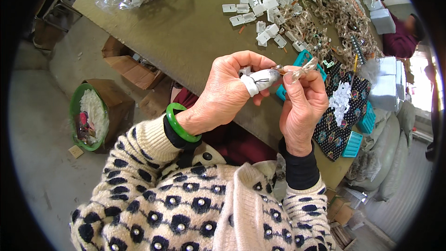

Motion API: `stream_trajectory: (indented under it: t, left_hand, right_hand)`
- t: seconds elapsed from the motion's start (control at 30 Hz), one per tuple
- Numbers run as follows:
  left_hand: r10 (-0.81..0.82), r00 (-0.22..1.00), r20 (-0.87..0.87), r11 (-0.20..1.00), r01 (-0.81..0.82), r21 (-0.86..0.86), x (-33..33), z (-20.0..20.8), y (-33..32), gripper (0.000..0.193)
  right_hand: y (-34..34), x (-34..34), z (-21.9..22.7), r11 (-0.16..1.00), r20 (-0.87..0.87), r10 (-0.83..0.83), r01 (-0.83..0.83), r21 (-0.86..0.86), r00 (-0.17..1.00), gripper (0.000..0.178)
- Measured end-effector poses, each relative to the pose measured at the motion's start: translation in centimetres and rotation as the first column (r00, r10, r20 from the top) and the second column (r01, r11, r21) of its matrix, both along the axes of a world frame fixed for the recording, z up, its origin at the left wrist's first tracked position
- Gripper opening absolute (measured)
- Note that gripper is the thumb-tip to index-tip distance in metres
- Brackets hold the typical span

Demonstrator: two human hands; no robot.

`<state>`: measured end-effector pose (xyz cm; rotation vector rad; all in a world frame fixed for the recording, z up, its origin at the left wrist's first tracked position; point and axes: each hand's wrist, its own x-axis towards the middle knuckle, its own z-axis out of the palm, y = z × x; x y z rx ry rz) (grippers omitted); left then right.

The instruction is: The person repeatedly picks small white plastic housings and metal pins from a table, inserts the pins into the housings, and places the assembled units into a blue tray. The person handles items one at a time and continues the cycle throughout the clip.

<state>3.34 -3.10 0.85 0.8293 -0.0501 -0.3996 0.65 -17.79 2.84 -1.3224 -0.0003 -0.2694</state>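
Above the table edge, my left hand (218,88) is closed in a pinch, its thumb wrapped in a white finger cover (261,82) with a grey, worn tip. A small dark, shiny piece (279,69) sits at the thumb tip; its kind is too small to make out. My right hand (302,111) meets it there, thumb and forefinger closed on a translucent twisted strand (305,69) that sticks out past the fingers. Just behind the hands is a teal plastic basket (303,58), partly hidden. A green bangle (180,123) circles my left wrist.
White plastic boxes (260,7) and a heap of translucent brownish strands (320,23) cover the far table. Small white pieces (340,102) lie on a dark patterned cloth (325,132) at right. A green basin (80,121) and cardboard boxes (132,67) stand at left.
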Motion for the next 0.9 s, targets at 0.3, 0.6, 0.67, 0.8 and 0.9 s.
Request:
stream_trajectory:
  t: [0.3, 0.6, 0.67, 0.8, 0.9]
  left_hand:
    - [0.090, 0.921, 0.378, 0.842, -0.273, 0.465, -0.5, 0.5, -0.5, 0.014]
    - [0.004, 0.999, 0.047, 0.994, -0.010, 0.113, -1.5, 0.5, -0.1, 0.017]
    - [-0.026, 1.000, 0.002, 1.000, 0.026, 0.016, -1.9, 0.4, -0.2, 0.017]
    - [-0.028, 0.975, 0.220, 0.966, -0.031, 0.257, -2.3, -0.2, -0.1, 0.017]
    - [0.001, 0.930, 0.368, 0.943, -0.123, 0.308, -2.3, -0.4, -0.1, 0.017]
  right_hand:
    - [-1.9, -1.5, 3.0, 0.566, 0.431, 0.034, 0.338, -0.752, 0.902, 0.046]
    - [-1.2, -2.3, 1.0, 0.563, 0.264, -0.006, 0.221, -0.796, 0.965, 0.019]
    - [-1.5, -2.7, 1.5, 0.608, 0.185, -0.027, 0.163, -0.777, 0.982, 0.017]
    - [-1.6, -3.1, 2.1, 0.622, 0.112, -0.017, 0.099, -0.777, 0.994, 0.015]
    - [-1.5, -2.9, 1.7, 0.565, 0.269, 0.052, 0.194, -0.802, 0.962, 0.008]
